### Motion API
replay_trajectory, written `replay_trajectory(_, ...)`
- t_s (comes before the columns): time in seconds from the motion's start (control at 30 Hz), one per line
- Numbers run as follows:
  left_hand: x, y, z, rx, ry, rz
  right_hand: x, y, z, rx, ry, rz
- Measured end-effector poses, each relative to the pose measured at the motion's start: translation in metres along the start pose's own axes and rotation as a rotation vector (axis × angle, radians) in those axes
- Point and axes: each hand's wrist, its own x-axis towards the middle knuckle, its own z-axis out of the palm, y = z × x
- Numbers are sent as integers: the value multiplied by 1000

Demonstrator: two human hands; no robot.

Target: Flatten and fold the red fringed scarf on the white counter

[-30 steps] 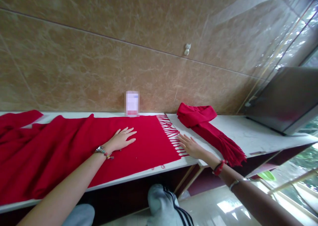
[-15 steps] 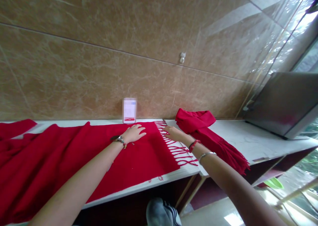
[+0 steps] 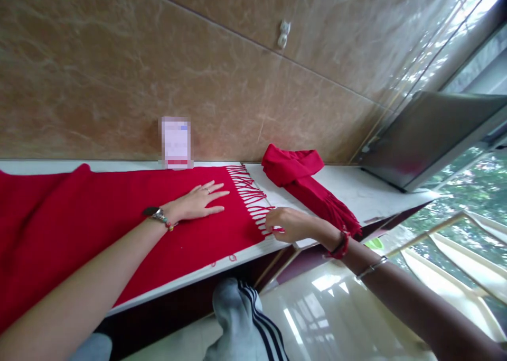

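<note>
A wide red scarf (image 3: 130, 202) lies spread along the white counter, its twisted fringe (image 3: 249, 197) pointing right. My left hand (image 3: 197, 200) rests flat on the cloth near that end, fingers spread and holding nothing. At the front end of the fringe, my right hand (image 3: 291, 224) is closed, with red strands at its fingertips. The fingertips themselves are partly hidden behind the hand. Beyond my right hand lies a second red scarf (image 3: 293, 165), folded over itself, with its fringe toward the counter's front edge.
A phone-like device (image 3: 176, 141), blurred out, leans on the brown tiled wall (image 3: 222, 86). A dark grey appliance (image 3: 431, 139) stands at the counter's right end. Small red loops (image 3: 232, 258) show at the counter's front edge (image 3: 186, 281). My knee (image 3: 233, 308) is below.
My right hand has moved along the fringe from the back toward the front corner and closed there. My left hand stays flat on the scarf. The view has shifted and tilted.
</note>
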Motion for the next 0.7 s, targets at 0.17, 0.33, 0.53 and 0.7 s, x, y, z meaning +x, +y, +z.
replay_trajectory(0.17, -4, 14, 6, -33, -159, -8, -42, 21, 2, -183, -46, 166)
replay_trajectory(0.33, -1, 8, 7, -55, -61, -17, -56, 24, -8, -225, 43, 294)
replay_trajectory(0.53, 1, 2, 8, -5, 196, -173, 21, 34, -14, -139, 269, 180)
replay_trajectory(0.7, -2, -6, 15, -6, 16, -450, 97, 62, -5, -127, 279, 214)
